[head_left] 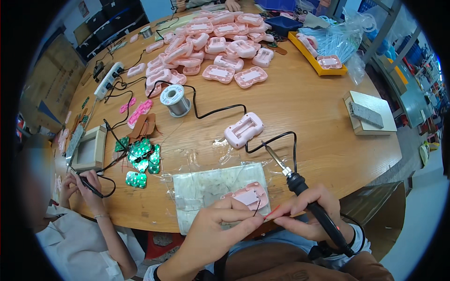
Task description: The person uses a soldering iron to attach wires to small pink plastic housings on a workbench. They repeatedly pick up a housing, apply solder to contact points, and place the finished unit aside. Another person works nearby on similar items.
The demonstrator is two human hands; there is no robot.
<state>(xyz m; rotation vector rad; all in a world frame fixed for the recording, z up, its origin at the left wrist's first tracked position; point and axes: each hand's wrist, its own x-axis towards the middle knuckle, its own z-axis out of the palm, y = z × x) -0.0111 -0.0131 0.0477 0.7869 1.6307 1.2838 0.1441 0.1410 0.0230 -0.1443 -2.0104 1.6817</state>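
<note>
The left hand (220,224) pinches a thin dark wire (257,206) at its fingertips. The pink casing (248,196) lies just beyond those fingertips, on a pale mat (206,185) on the bench (309,117). Just right of the left hand, the right hand (311,213) is closed around a black soldering iron (300,185) and also nips a thin red wire (273,211) near the left fingertips; the iron's tip points up and away from the casing.

One head-worn fisheye view looks steeply down, close over the wooden table (300,107)
</note>
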